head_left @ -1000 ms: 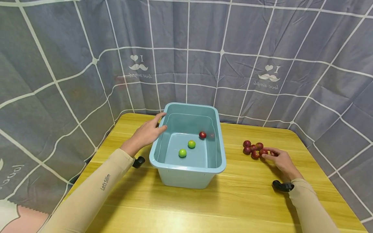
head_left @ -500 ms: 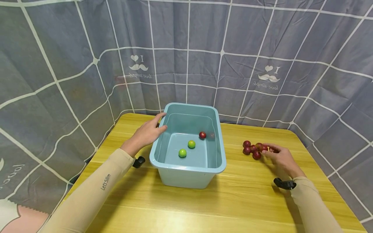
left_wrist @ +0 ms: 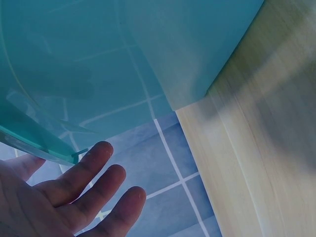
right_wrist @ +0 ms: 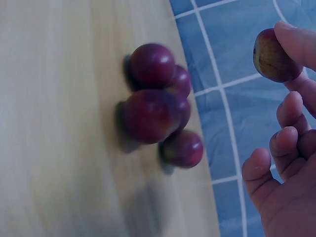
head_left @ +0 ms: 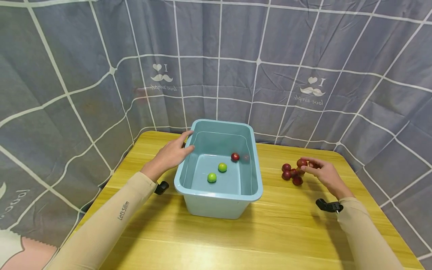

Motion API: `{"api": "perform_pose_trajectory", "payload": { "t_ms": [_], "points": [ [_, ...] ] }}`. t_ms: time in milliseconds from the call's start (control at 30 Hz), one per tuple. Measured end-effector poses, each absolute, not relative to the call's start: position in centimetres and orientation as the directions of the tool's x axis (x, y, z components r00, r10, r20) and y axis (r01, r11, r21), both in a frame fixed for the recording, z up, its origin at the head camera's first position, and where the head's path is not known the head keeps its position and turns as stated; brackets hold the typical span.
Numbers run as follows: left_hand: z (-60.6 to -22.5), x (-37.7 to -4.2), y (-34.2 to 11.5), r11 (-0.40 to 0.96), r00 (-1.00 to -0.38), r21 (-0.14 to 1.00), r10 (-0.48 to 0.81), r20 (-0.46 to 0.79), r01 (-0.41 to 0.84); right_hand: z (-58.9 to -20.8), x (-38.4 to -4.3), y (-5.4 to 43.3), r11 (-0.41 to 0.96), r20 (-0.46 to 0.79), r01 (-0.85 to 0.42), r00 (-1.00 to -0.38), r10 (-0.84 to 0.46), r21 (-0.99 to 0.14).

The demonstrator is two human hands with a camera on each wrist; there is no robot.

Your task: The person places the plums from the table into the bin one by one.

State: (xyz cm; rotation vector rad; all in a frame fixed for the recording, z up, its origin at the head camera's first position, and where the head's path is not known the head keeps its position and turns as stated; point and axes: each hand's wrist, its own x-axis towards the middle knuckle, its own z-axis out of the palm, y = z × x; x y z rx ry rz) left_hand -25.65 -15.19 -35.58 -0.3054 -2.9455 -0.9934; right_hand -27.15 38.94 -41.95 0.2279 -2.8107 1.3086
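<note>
In the head view, a light blue plastic bin (head_left: 217, 194) stands on the table. Two small round green fruits (head_left: 222, 167) and one dark red plum (head_left: 235, 157) lie on its floor. At the bin's left rim is my left hand (head_left: 170, 153), thumb and index finger touching it; the left wrist view has its other fingers relaxed outside the wall. My right hand (head_left: 325, 176) pinches a plum (right_wrist: 274, 57) between thumb and fingertips, lifted over the pile. Below it, several dark red plums (head_left: 286, 175) sit clustered on the table.
The wooden table (head_left: 280, 232) reaches back to a grey curtain (head_left: 236, 78) with white grid lines, which hangs behind and along both sides. Bare wood separates the bin from the plum cluster.
My right hand has taken a plum from the cluster and raised it slightly, up and away from the others. One plum in the cluster shifted a little. The left hand stays on the rim.
</note>
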Motion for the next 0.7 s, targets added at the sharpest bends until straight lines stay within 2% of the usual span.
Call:
{"api": "perform_pose_trajectory", "payload": {
  "t_ms": [333, 700],
  "points": [
    [-35.7, -25.6, -15.2, 0.776, -0.980, 0.601, 0.183, 0.075, 0.191, -39.4, -27.5, 37.0, 0.577, 0.108, -0.176, -0.983, -0.151, -0.798],
    [-35.9, -25.6, -15.3, 0.776, -0.977, 0.596, 0.190, 0.093, 0.208, -36.5, -28.3, 34.3, 0.525, 0.191, -0.283, -0.956, -0.224, -0.803]
  ]
}}
